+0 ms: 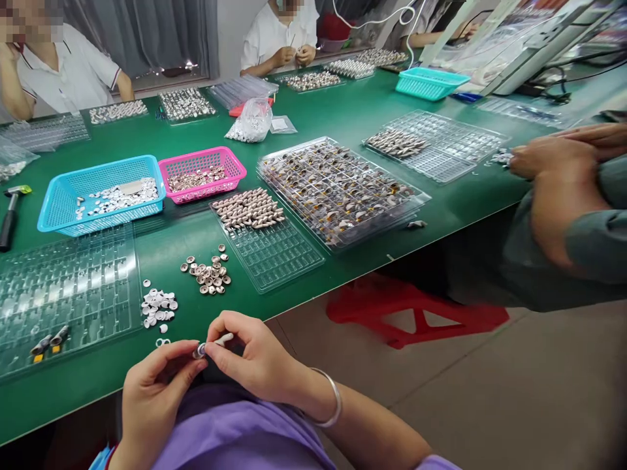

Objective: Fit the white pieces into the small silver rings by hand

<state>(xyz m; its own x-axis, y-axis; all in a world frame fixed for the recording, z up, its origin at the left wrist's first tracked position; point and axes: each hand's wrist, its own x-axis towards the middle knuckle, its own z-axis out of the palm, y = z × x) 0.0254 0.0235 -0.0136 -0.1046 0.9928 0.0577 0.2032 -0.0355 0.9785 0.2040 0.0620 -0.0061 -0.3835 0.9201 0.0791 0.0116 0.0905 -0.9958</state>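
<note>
Just past the table's front edge, my left hand pinches a small round metallic cup-shaped part between thumb and forefinger. My right hand meets it there, fingertips closed at the part's other side. A short pale rod-like piece sticks out between the right thumb and forefinger; its inner end is hidden. On the table nearby lie small white discs, a few white rings and a loose pile of brownish metal cups.
Beyond the piles stand a blue basket, a pink basket and a clear tray full of parts. A ribbed tray carries stacked pointed parts. A hammer lies left. Co-workers sit opposite and right; a red stool stands below.
</note>
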